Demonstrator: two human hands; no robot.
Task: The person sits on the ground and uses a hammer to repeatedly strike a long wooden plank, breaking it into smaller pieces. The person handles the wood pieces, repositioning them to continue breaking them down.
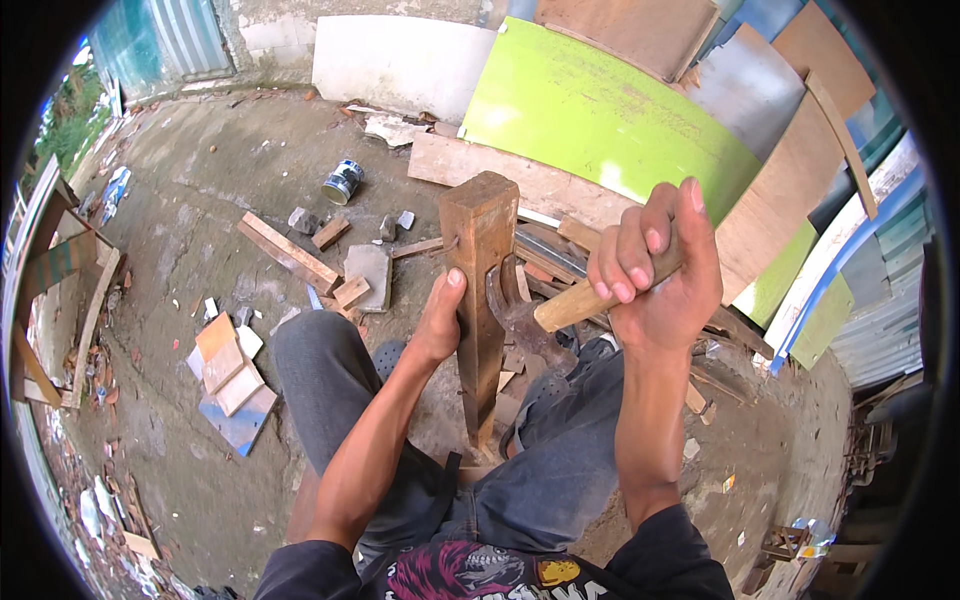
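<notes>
A thick wooden post (pixel 480 290) stands upright between my knees, leaning slightly. My left hand (pixel 442 318) is closed around its left side, thumb pointing up along the wood. With my right hand (pixel 660 262) I grip the wooden handle (pixel 570 305) of a claw hammer. Its rusty metal head (pixel 530 325) is at the right side of the post, the claw against or very near the wood; exact contact is hard to tell. A small nail-like piece (pixel 455 243) sticks out of the post's left face above my left thumb.
Wood offcuts (pixel 290 252) and stones lie on the ground ahead, with a paint can (pixel 343 182) beyond. More flat offcuts (pixel 235 370) are piled left of my knee. A lime-green board (pixel 600 110) and other panels lean at the back right. Scrap wood lies behind the hammer.
</notes>
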